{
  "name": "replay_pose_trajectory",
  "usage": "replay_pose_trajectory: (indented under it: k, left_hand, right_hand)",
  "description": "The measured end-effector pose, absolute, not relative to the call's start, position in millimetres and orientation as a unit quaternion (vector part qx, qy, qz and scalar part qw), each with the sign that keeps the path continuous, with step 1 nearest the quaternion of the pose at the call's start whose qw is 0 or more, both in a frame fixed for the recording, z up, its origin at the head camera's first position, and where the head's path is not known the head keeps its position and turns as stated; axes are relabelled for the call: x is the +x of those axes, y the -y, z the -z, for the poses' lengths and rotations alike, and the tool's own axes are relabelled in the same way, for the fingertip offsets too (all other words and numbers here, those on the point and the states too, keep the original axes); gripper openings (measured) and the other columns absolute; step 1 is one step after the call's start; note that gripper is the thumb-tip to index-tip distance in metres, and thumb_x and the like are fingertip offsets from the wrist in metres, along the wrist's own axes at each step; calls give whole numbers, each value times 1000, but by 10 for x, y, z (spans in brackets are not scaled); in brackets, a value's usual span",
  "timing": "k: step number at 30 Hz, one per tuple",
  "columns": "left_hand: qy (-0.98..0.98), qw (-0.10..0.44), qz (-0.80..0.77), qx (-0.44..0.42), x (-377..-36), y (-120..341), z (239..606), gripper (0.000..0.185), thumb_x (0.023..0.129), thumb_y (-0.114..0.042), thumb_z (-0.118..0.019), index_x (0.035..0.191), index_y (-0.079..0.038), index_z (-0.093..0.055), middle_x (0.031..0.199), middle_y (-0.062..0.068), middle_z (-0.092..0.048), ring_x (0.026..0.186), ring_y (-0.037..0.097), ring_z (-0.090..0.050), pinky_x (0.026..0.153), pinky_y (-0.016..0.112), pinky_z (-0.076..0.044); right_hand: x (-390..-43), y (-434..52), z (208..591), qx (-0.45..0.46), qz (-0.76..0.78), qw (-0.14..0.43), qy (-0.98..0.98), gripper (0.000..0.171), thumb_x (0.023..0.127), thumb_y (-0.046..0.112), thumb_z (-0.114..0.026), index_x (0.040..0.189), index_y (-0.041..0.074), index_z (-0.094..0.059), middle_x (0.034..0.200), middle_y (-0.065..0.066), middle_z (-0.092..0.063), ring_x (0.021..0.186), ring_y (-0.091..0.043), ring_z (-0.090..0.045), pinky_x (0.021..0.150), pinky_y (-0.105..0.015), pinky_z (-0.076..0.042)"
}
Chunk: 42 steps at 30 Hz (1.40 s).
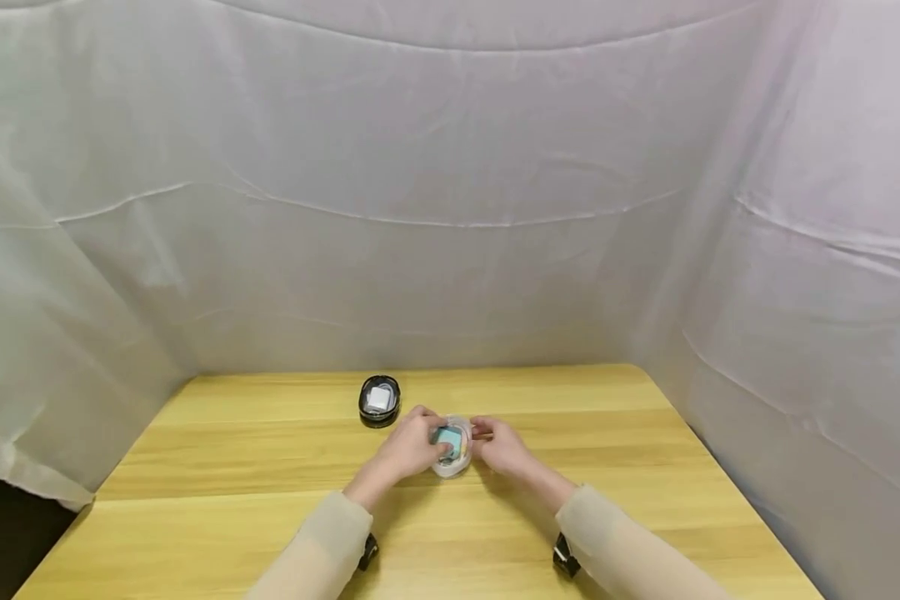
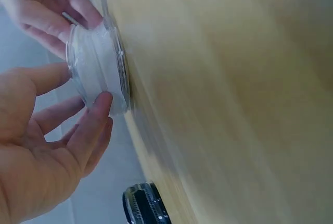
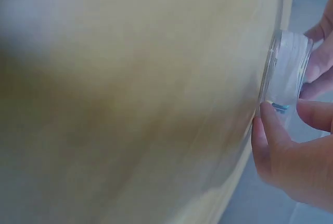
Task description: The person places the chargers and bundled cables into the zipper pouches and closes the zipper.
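A round-cornered clear case (image 1: 456,471) with a whitish side lies on the wooden table, a light blue square piece (image 1: 450,436) showing at its top. My left hand (image 1: 407,443) grips the case from the left, thumb over the top and fingers at the side. From the right, my right hand (image 1: 502,450) holds the opposite edge. In the right wrist view, that hand's thumb is at the upper rim and a fingertip (image 3: 266,108) touches the lower edge. The left wrist view shows both hands around the case's whitish wall (image 2: 99,62).
A black-rimmed oval case (image 1: 378,420) with a white square piece inside stands farther back, left of the hands. The wooden table (image 1: 255,450) ends at pale cloth hangings (image 1: 450,275) at the back and sides.
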<state>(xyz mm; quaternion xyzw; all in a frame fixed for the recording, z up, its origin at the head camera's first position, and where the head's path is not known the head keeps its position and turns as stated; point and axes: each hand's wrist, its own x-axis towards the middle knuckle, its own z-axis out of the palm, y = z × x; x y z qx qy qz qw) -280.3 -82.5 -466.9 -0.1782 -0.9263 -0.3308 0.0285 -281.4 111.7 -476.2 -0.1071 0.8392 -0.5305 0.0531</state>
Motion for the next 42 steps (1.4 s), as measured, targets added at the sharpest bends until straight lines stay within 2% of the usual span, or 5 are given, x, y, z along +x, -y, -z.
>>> replay_pose_trajectory:
  k: [6,23,33,37,42]
  left_hand:
    - [909,7,380,-174,-2831,808,4722,46,90,-14,-80,130,5,-67,134,22,-57,122,38,-58,108,55,-48]
    - [910,28,397,-117,-2974,737,4914,43,90,-11,-79,130,3,-68,138,23,-56,127,42,-56,111,56,-45]
    - [911,31,395,-112,-3080,753,4890,44,93,-11,-77,133,2,-67,141,25,-54,131,43,-53,112,56,-44]
    - [910,32,395,-118,-3074,798,4845,47,94,-14,-76,136,3,-64,145,26,-52,133,46,-51,114,60,-41]
    - [917,64,374,-126,-2991,908,4810,52,96,-18,-74,142,2,-59,149,22,-51,136,43,-50,115,58,-41]
  right_hand:
    - [-2872,-1146,4805,-90,539,47,-836,47,91,-4,-65,137,-13,-56,122,-24,-68,118,-41,-64,101,-48,-55]
    - [-3156,-1076,5042,-68,571,46,-816,42,95,-5,-60,136,-14,-57,128,-27,-66,123,-41,-60,107,-50,-50]
    - [-3231,-1009,5045,-57,559,30,-827,40,97,-1,-58,137,-10,-60,134,-26,-65,129,-41,-58,109,-49,-50]
    - [-3230,-1034,5011,-68,551,31,-831,42,100,2,-57,140,-9,-57,140,-26,-61,129,-41,-58,106,-49,-51]
    - [-3113,-1185,4925,-87,507,12,-858,46,105,16,-57,147,-3,-53,147,-23,-56,131,-42,-57,107,-55,-50]
